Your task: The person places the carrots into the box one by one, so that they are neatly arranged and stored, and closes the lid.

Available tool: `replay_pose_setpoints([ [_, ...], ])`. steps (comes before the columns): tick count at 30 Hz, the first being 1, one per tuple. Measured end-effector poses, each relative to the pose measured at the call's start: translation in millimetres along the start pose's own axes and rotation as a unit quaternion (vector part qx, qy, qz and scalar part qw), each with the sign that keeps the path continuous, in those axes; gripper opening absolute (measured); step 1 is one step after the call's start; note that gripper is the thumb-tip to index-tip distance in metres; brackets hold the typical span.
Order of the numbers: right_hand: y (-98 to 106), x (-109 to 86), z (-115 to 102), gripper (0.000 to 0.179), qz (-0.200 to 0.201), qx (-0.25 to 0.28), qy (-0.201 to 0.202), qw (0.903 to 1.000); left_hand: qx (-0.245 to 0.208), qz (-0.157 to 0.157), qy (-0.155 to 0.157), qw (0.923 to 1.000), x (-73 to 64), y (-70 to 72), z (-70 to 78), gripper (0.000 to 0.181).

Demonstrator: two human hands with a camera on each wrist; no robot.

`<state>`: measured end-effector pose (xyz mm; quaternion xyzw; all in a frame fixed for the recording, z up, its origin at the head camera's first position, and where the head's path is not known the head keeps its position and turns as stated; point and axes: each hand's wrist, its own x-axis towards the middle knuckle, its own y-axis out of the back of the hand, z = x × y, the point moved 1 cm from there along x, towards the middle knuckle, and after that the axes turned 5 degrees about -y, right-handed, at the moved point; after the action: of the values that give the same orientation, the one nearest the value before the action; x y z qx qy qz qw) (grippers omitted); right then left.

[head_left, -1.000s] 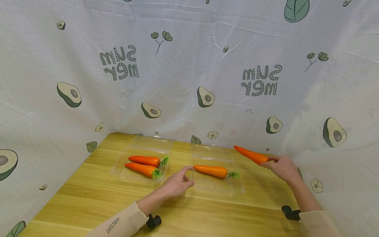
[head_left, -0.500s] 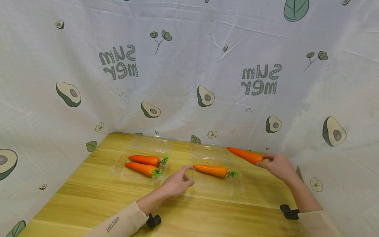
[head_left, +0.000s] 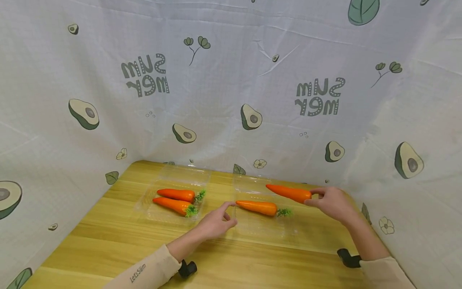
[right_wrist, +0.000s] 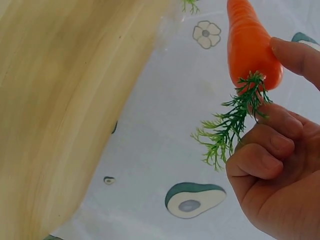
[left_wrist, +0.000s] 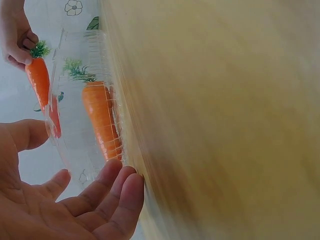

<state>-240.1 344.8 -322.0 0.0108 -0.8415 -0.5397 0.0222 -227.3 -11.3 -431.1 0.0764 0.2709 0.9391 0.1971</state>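
My right hand [head_left: 331, 204] pinches an orange-red carrot [head_left: 288, 193] at its thick end, above the back of the right clear plastic box. In the right wrist view its green leafy top [right_wrist: 232, 117] hangs beside the curled fingers. One carrot [head_left: 258, 207] lies in that clear box [head_left: 265, 229], tip toward my left hand. My left hand [head_left: 215, 222] rests at the box's left side, fingers loosely bent. In the left wrist view, one fingertip [left_wrist: 42, 134] meets the clear rim, and the other fingers lie low near the table.
A second clear box [head_left: 151, 214] on the left holds two carrots [head_left: 175, 195] side by side, leafy ends to the right. Both boxes have lids [head_left: 185, 174] folded back on the wooden table [head_left: 119, 228]. A printed curtain [head_left: 216, 88] borders the back and sides.
My right hand has moved left with the carrot, bringing its tip over the right box's lid area. The left hand has stayed at the box.
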Motion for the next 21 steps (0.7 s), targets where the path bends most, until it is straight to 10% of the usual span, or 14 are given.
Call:
replay_pose_setpoints([
  [21,-20,-0.9,-27,0.047,-0.061,0.006,0.039,0.9974,0.01,0.002,-0.005,0.9999,3.0,-0.6,-2.1,0.058],
])
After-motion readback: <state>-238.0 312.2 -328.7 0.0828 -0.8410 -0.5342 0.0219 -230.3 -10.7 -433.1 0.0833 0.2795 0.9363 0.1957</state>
